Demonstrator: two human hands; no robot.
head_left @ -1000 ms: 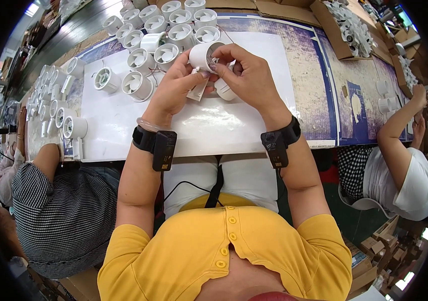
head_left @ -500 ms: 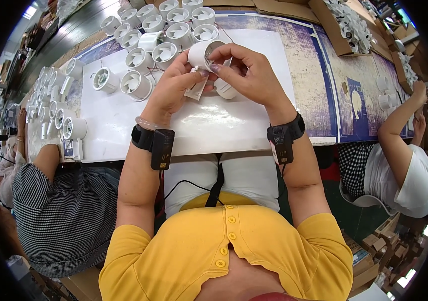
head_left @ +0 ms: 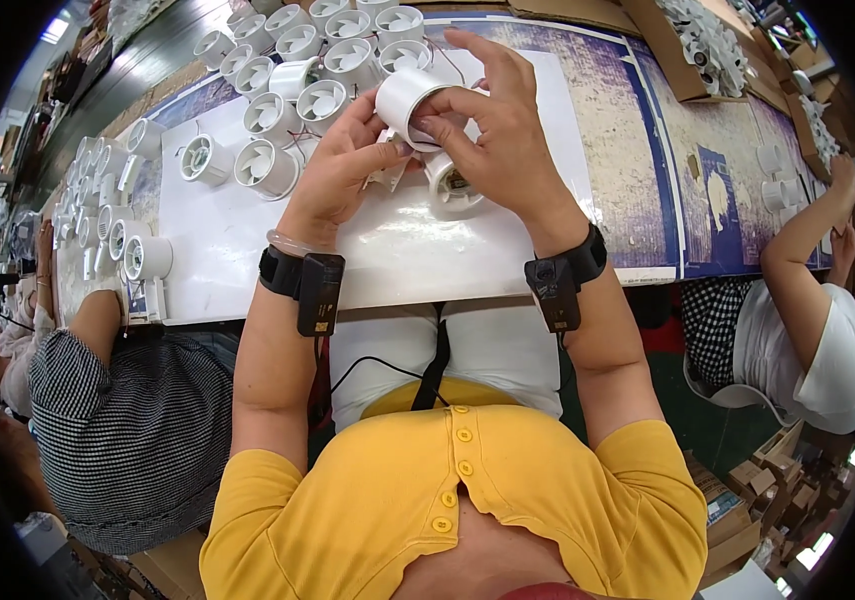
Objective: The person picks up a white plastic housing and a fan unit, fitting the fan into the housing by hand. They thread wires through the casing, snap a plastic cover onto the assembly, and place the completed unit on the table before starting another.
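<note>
My left hand (head_left: 342,165) is closed around the left side of a white cylindrical fan housing (head_left: 403,98), held above the table. My right hand (head_left: 507,150) grips the housing's right rim, its thumb and index finger at the opening and its other fingers raised. The housing is tilted, its opening toward my right hand; what lies inside is hidden by my fingers. A flat white bracket piece (head_left: 385,178) shows below my left thumb. Just under my right hand another white round housing (head_left: 454,190) lies on the white sheet, partly covered by that hand.
Several white fan housings with blades (head_left: 350,62) stand grouped at the far left, thin wires among them. More white parts (head_left: 112,225) lie by a co-worker at left. A cardboard box (head_left: 677,60) of white fan blades sits far right. Another co-worker's arm (head_left: 797,260) reaches in at right.
My right hand has lifted some fingers and shifted its grip at the opening. The housing has tilted slightly, and more of the housing lying below shows.
</note>
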